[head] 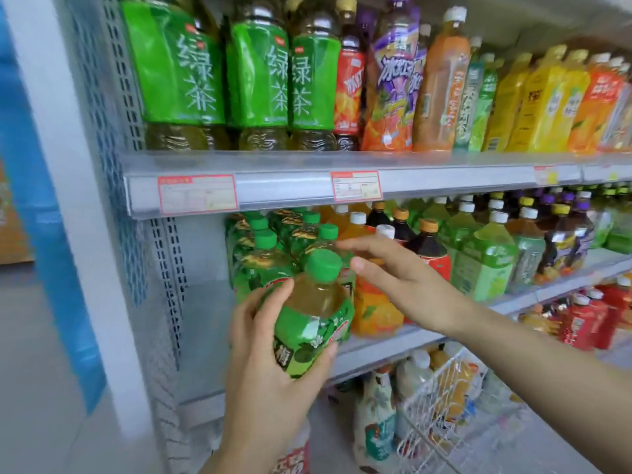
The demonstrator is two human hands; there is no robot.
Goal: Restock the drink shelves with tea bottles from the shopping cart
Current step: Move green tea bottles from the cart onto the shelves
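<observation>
1. The left hand (270, 364) grasps a green-capped tea bottle (314, 313) round its belly, thumb on the near side and fingers curled under the label. It holds the bottle just in front of the middle shelf (201, 330), tilted with the cap leaning toward that shelf, probably to ease it in
2. The right hand (393, 278) is released and holds nothing. Its straight fingers reach over the front of the middle shelf, likely to part or steady the bottles there and open a slot; whether the fingertips touch one I cannot tell
3. A row of matching green-capped bottles (263, 254) stands on the left part of the middle shelf, so the held bottle most likely belongs at the front of that row. An orange bottle (374, 309) stands beside them
4. The shopping cart (441, 388) sits below the middle shelf, to the right, with bottles still in it, so restocking looks only partly done
</observation>
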